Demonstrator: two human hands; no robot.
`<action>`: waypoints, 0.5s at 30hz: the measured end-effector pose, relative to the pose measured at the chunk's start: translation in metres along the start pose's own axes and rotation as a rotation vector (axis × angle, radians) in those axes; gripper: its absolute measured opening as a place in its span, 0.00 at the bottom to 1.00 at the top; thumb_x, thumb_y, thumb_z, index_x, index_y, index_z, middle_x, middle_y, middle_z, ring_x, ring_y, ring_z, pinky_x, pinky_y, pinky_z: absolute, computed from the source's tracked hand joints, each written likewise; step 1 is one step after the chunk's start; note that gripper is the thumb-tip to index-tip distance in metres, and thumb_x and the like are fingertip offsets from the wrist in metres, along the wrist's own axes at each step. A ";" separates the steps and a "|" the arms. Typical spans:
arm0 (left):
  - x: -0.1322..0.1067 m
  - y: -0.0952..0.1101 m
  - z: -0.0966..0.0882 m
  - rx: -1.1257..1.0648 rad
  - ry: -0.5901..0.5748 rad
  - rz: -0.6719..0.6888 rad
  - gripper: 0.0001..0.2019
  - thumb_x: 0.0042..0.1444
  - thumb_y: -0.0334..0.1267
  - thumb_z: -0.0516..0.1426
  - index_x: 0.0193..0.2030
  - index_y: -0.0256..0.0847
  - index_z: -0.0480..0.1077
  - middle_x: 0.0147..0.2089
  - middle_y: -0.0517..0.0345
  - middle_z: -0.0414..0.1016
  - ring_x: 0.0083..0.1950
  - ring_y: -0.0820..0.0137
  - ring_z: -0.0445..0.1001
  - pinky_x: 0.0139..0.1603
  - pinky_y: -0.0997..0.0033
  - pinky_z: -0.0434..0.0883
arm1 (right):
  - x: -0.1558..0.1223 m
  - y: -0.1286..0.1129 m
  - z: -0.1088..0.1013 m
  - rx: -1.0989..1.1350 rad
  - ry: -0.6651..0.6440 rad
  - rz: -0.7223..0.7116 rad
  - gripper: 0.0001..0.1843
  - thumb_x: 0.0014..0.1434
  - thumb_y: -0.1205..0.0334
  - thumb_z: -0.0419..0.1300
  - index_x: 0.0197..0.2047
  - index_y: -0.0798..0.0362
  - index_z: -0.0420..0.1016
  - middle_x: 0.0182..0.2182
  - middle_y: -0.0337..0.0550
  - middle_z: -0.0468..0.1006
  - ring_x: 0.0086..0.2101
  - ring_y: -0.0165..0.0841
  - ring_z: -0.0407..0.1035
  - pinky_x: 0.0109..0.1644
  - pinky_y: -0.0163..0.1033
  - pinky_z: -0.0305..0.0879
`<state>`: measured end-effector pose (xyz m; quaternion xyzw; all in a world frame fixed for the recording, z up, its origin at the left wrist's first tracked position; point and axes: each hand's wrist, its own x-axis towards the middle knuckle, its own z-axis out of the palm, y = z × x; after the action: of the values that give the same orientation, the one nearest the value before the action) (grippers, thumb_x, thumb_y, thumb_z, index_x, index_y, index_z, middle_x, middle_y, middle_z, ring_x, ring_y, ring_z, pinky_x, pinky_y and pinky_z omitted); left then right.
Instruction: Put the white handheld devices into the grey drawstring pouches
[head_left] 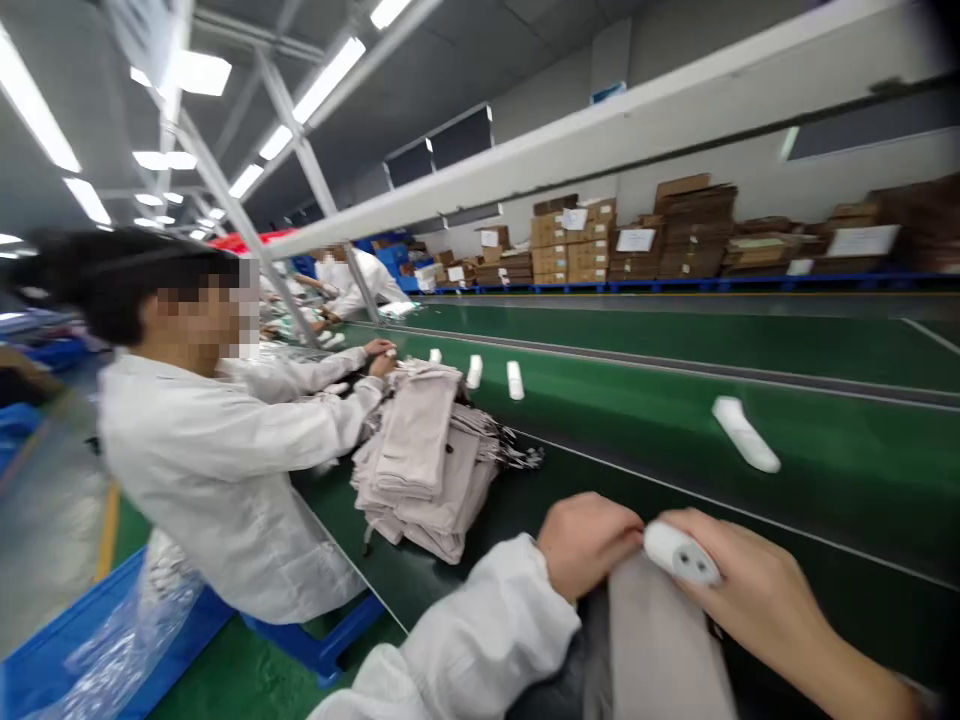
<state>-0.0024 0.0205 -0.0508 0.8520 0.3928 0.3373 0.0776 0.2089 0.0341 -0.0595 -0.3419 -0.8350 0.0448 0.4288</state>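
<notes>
Well, at far left a blue crate (pixel 187 610) holds a loose plastic bag, and just beside it a co-worker (pixel 225 470) in a white coat leans over the green belt (pixel 600 430). The co-worker's hands (pixel 380 357) rest at the far side of a fabric pile (pixel 424 460), a heap of beige strips set close to the belt's near edge, apparently so they lie within easy reach of that seat. Past the pile, white pieces (pixel 514 380) lie well apart on the belt, each flat and separate, perhaps spaced that way so that none touches the next; a larger one shows further right. Low in the view, the person's left hand (pixel 589 545) is closed, its fingers curled around the top of a fabric strip (pixel 660 640) that hangs down toward the belt. Just beside it sits the white piece (pixel 681 553), a small rounded part with two holes, at the strip's upper end. The right hand (pixel 757 590) is partly closed around that piece, its fingers pressing it against the fabric, so the two hands seem to hold piece and strip together. Beyond, cartons (pixel 675 230) stand stacked along the far wall.
</notes>
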 end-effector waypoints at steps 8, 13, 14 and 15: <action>0.013 0.006 -0.022 0.177 0.098 0.184 0.08 0.65 0.33 0.56 0.34 0.44 0.75 0.37 0.57 0.76 0.44 0.66 0.72 0.55 0.58 0.66 | 0.017 -0.011 -0.013 0.233 -0.122 0.407 0.09 0.58 0.57 0.63 0.41 0.47 0.69 0.31 0.35 0.77 0.29 0.33 0.72 0.34 0.37 0.67; 0.014 0.016 -0.028 0.253 0.068 0.149 0.05 0.63 0.31 0.57 0.36 0.44 0.72 0.37 0.59 0.77 0.45 0.65 0.72 0.61 0.55 0.60 | 0.016 -0.013 -0.018 0.331 -0.139 0.482 0.09 0.57 0.60 0.63 0.40 0.48 0.69 0.33 0.35 0.78 0.33 0.34 0.72 0.38 0.39 0.67; 0.014 0.017 -0.029 0.285 0.078 0.167 0.07 0.63 0.30 0.57 0.35 0.44 0.72 0.36 0.60 0.77 0.45 0.66 0.72 0.61 0.56 0.60 | 0.016 -0.014 -0.019 0.341 -0.141 0.484 0.09 0.57 0.60 0.63 0.40 0.48 0.69 0.33 0.36 0.78 0.33 0.35 0.73 0.39 0.39 0.68; 0.014 0.018 -0.029 0.320 0.090 0.198 0.08 0.63 0.29 0.56 0.33 0.44 0.71 0.35 0.61 0.77 0.44 0.66 0.72 0.61 0.57 0.60 | 0.015 -0.014 -0.020 0.348 -0.143 0.484 0.09 0.57 0.60 0.63 0.41 0.48 0.70 0.34 0.36 0.78 0.34 0.35 0.73 0.40 0.40 0.68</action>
<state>-0.0035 0.0142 -0.0144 0.8721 0.3587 0.3143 -0.1098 0.2099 0.0283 -0.0317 -0.4482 -0.7372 0.3122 0.3977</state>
